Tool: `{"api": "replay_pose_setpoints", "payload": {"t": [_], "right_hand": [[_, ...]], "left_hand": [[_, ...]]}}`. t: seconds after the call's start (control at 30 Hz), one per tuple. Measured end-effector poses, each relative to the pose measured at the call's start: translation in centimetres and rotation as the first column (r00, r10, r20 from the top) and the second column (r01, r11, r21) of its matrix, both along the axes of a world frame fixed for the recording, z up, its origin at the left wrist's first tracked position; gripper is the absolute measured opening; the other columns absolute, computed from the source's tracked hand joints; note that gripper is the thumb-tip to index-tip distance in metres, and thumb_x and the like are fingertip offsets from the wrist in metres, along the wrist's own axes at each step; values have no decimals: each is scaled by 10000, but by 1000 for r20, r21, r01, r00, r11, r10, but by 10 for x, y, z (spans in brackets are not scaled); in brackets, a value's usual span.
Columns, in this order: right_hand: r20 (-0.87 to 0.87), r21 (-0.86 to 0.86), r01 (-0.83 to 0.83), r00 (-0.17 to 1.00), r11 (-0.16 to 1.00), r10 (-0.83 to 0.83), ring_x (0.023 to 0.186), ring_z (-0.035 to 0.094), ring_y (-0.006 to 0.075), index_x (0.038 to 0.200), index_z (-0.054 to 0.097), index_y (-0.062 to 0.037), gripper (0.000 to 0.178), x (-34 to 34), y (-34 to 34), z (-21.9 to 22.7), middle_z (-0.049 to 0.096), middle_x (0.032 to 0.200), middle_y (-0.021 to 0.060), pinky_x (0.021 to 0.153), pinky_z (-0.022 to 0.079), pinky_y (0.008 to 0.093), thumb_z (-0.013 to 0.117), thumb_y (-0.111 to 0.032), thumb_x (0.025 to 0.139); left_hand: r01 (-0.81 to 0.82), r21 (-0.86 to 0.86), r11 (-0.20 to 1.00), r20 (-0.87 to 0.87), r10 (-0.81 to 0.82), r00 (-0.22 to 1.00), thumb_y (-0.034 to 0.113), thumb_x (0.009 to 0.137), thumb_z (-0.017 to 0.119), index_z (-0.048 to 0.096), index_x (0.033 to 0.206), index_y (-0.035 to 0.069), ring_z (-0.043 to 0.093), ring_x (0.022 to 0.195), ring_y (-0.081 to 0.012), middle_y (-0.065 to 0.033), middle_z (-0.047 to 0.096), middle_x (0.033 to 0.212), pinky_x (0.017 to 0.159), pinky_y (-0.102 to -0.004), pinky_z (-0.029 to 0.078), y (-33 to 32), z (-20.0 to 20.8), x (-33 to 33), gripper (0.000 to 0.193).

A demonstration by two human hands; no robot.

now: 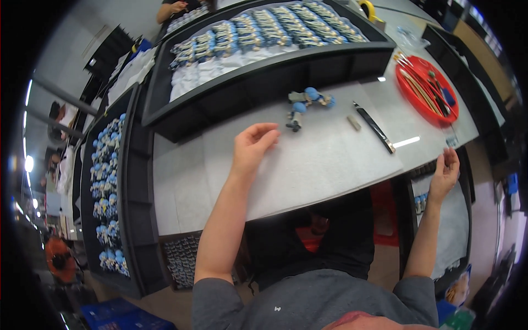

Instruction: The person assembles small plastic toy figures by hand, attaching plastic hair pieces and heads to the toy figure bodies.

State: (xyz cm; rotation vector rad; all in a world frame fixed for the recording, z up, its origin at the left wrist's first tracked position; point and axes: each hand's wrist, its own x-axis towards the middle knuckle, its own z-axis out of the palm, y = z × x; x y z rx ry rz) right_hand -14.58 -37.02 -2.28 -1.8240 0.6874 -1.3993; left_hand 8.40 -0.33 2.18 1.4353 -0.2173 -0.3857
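Several small blue-headed figurines (311, 94) lie in a loose group on the white tabletop (236, 181). Just left of the nearest one (297, 108) hovers my left hand (256, 146), its fingers loosely bent, with nothing visible in them. My right hand (446, 173) is raised by the table's right edge, fingers loosely curled and slightly apart. It appears to hold nothing. Close beyond its fingertips is a small clear item (451, 139), too small to make out. Between the hands lie a slim black tool (375, 128) and a small grey block (353, 122).
A large black tray (264, 77) of figurine rows on white cloth stands at the back. Another figurine tray (132, 192) is at left. A red bowl (416, 94) with brushes and sticks sits back right. A lower tray (448, 225) is beneath my right arm. Another person's hand (177, 7) shows far off.
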Motion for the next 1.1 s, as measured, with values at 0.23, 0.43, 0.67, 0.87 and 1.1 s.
{"api": "replay_pose_setpoints", "payload": {"t": [0.23, 0.43, 0.67, 0.87, 1.1], "right_hand": [[-500, -155, -761, 610, 630, 615, 845, 574, 223, 1234, 469, -107, 516, 122, 170, 89, 466, 1172, 140, 714, 483, 298, 610, 20, 754], [-725, -261, -816, 518, 516, 454, 856, 561, 348, 1073, 535, -71, 340, 177, 210, 66, 464, 1137, 167, 746, 476, 390, 635, -33, 751], [-229, 194, -855, 438, 481, 870, 783, 588, 169, 944, 524, 19, 167, 158, 218, 63, 554, 924, 93, 671, 495, 247, 603, 18, 797], [199, 422, -826, 486, 373, 851, 853, 572, 134, 993, 478, 24, 144, 131, 228, 42, 509, 1052, 98, 775, 498, 257, 527, 31, 858], [267, 478, -799, 528, 366, 806, 886, 553, 135, 999, 438, 8, 149, 126, 223, 26, 490, 1071, 107, 799, 489, 266, 497, 44, 867]], "left_hand": [[46, -14, 999, -7, -46, 999, 84, 824, 612, 611, 994, 8, 579, 751, -91, -58, 636, 861, 672, -202, 464, 4, 0, -2, 185], [38, -65, 997, -45, -41, 998, 95, 823, 614, 612, 995, 11, 577, 755, -90, -58, 639, 868, 678, -211, 468, 3, 1, -2, 192], [-14, -96, 995, -59, 9, 998, 124, 864, 561, 595, 1041, 7, 591, 837, -120, -75, 625, 954, 733, -244, 478, 6, 2, -1, 214], [78, -301, 950, -205, -144, 968, 175, 916, 480, 578, 1067, -3, 583, 909, -139, -88, 617, 1002, 791, -273, 471, 12, 6, 0, 254], [82, -142, 986, -113, -99, 989, 242, 906, 520, 586, 1022, 6, 578, 732, -111, -64, 630, 835, 659, -218, 472, 8, 5, -1, 271]]}}
